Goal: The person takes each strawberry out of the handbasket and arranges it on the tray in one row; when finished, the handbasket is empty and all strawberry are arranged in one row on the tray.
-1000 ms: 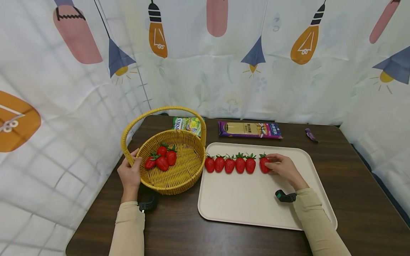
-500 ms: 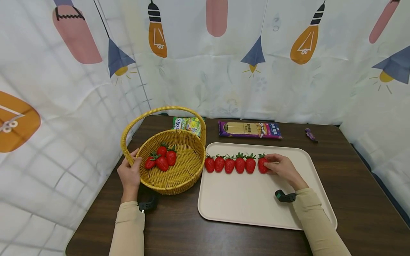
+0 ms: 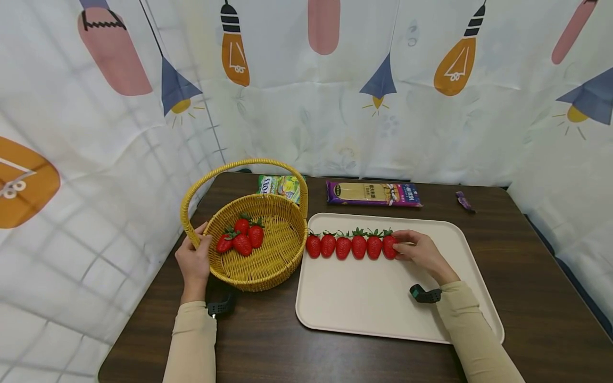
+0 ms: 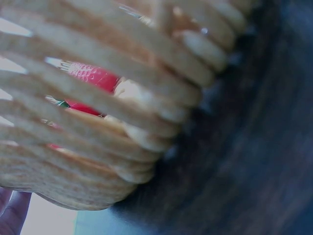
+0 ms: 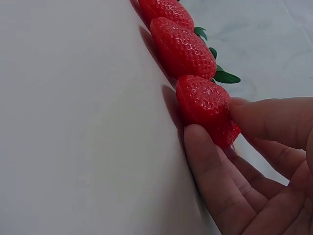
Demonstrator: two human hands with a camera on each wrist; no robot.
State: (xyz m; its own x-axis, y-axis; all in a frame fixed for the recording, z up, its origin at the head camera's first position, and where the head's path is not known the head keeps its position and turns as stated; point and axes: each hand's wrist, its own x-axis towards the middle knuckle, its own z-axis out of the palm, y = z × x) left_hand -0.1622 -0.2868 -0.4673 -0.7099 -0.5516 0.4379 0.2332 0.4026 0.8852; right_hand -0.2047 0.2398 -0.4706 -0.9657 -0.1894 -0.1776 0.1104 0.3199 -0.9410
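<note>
On the beige tray [image 3: 373,298] a row of several red strawberries with green leaves runs along the upper left part. My right hand [image 3: 423,255] pinches the rightmost strawberry [image 3: 389,247] between thumb and fingers; in the right wrist view this strawberry [image 5: 203,100] lies on the tray beside its neighbour [image 5: 183,49]. My left hand [image 3: 193,260] grips the left side of the yellow woven basket [image 3: 268,266], at its rim near the handle's foot. Several strawberries [image 3: 242,244] lie inside the basket's left half. The left wrist view shows the basket weave [image 4: 98,132] close up, with fingers at the lower left.
Behind the basket lies a green snack bag [image 3: 282,186]. A purple-ended pasta packet [image 3: 373,194] lies behind the tray, and a small purple wrapped item [image 3: 464,202] sits at the back right. A printed curtain [image 3: 306,117] stands along the dark table's [image 3: 335,361] back edge.
My right hand has slid the rightmost strawberry leftward along the tray, closing the gap to the row. My left hand and the basket have stayed in place.
</note>
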